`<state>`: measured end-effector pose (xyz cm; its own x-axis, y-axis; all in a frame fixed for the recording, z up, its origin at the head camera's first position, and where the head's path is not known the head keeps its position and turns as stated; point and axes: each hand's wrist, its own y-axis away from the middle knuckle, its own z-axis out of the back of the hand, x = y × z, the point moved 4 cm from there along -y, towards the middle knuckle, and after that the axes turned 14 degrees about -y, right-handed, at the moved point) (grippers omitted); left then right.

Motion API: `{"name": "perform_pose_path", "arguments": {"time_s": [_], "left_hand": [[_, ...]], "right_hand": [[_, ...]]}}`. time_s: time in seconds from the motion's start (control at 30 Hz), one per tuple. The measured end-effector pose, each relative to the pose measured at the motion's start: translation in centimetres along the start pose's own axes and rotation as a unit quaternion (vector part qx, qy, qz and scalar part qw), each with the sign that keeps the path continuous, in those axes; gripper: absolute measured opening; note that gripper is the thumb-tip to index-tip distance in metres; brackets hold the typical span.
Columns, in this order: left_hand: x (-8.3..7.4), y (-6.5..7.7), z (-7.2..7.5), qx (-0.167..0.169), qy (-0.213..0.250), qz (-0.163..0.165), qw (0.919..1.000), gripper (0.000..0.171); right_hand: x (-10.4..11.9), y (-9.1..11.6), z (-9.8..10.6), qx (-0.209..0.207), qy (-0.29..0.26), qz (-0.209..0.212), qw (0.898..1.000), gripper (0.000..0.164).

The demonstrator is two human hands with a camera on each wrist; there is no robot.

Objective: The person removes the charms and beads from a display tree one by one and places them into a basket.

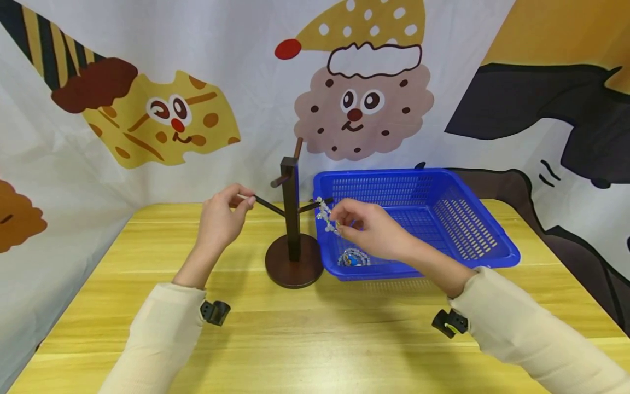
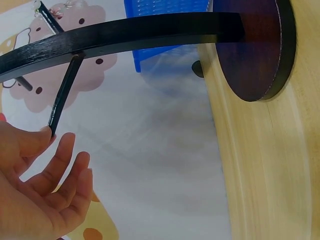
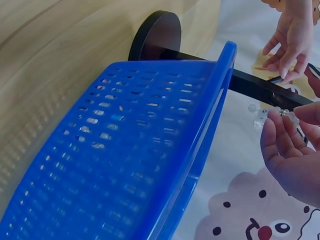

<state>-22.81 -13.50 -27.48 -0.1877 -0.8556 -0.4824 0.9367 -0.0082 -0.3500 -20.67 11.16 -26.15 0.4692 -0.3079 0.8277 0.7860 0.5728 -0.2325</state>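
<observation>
A dark wooden stand point(image 1: 291, 219) with several pegs rises from a round base. My left hand point(image 1: 222, 216) pinches the tip of its left peg point(image 2: 65, 95) between thumb and forefinger, the other fingers loosely bent. On the other side, my right hand point(image 1: 371, 227) pinches a clear beaded bracelet point(image 1: 324, 214) by its lower part. The bracelet's upper beads cross the right peg point(image 1: 309, 207) near its tip; I cannot tell whether they loop right round it. In the right wrist view, the beads point(image 3: 260, 114) hang by the fingertips.
A blue plastic basket point(image 1: 374, 189) stands right of the stand, close against its base. More beaded bracelets point(image 1: 353, 258), one with blue on it, lie in its near left corner. Behind the wooden table point(image 1: 275, 345) hangs a cartoon-printed cloth point(image 1: 261, 65).
</observation>
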Motion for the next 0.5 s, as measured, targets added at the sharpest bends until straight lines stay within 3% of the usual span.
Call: {"name": "perform_pose_path", "arguments": {"time_s": [0.5], "left_hand": [[0.0, 0.0, 0.0, 0.000, -0.003, -0.002, 1.0000, 0.016]], "right_hand": [[-0.4, 1.3, 1.9, -0.021, 0.020, -0.008, 1.000, 0.014]]}}
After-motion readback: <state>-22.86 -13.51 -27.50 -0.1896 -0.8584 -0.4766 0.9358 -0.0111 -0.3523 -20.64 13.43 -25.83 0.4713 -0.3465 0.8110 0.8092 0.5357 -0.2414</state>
